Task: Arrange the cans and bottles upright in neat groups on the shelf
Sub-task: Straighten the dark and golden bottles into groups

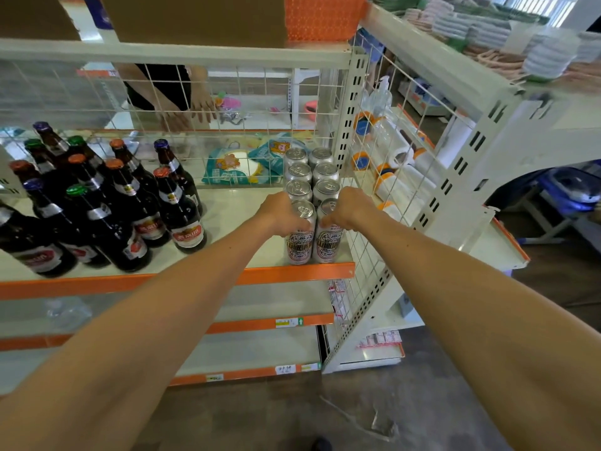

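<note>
Cans (325, 172) upright in two rows, right end of shelf (234, 206). Left hand (284, 213) and right hand (349, 206) each grasp a near can. Bottles (107, 203) upright at left, loosely clustered; probably little left.

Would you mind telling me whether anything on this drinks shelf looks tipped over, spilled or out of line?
Nothing stands out. The cans stand upright in two tidy rows on the shelf, at right, the left hand and right hand each gripping one in front. The bottles stand upright in a cluster on the left. No spill shows.
</note>
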